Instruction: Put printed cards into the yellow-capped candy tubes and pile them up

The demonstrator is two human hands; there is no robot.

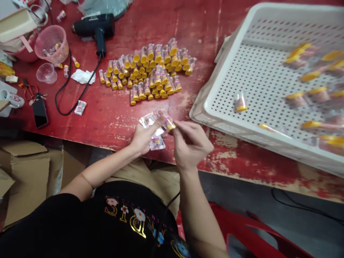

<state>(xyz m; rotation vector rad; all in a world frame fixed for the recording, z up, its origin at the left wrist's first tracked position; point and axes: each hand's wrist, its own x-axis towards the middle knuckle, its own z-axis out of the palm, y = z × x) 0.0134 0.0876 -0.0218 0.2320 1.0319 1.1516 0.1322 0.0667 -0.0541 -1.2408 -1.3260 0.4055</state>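
Your red bench (204,25) is painted wood, its coat scuffed down to pale patches along the near edge. On the right stands a white plastic crate (258,79), rectangular, with round holes through its floor. Clear tubes with yellow caps lie mostly toward its right side, blurred; one sits apart nearer the left wall. In the middle of the bench is a heap of tubes (150,68), small shiny cylinders stacked close, yellow ends mostly toward you.

Your right hand (192,143) is nearly closed, thumb and fingers pinching the yellow-capped end of a small tube (170,123) just above the bench, before the heap. Your left hand (143,138) is partly closed around glossy printed pieces (147,120), its fingertips beside the tube; blur hides whether they touch it.

A dark heat gun (98,28) lies beyond on the left, its cord looping over the bench. Next to it, a round pink lattice basket (64,52) holds a few small tubes. Smaller again are the white mug (16,100), a clear round cup (47,73), a crumpled white tissue (82,76) and a flat printed packet (80,107).
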